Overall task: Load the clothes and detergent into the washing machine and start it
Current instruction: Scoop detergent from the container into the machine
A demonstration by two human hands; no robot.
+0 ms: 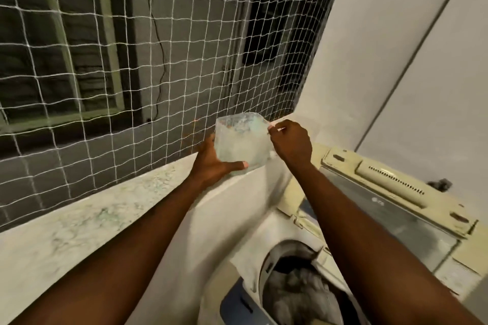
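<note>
Detergent bag point(241, 140), clear plastic with pale powder inside, is held up by the ledge point(79, 219) close to the netting point(184, 60), well apart from the drum. Our left hand point(211, 163) cups it from below, and our right hand point(290, 142) pinches its top corner. Clothes point(298, 287) lie in the open washing machine point(248, 269), so we judge the detergent step is in hand. Next we must open the bag and bring it over the drum without spilling.

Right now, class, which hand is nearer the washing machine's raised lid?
Right. The right hand pinches the clear bag at its top corner, just left of the lid; the left hand cups the bag's bottom, farther left of the lid.
</note>
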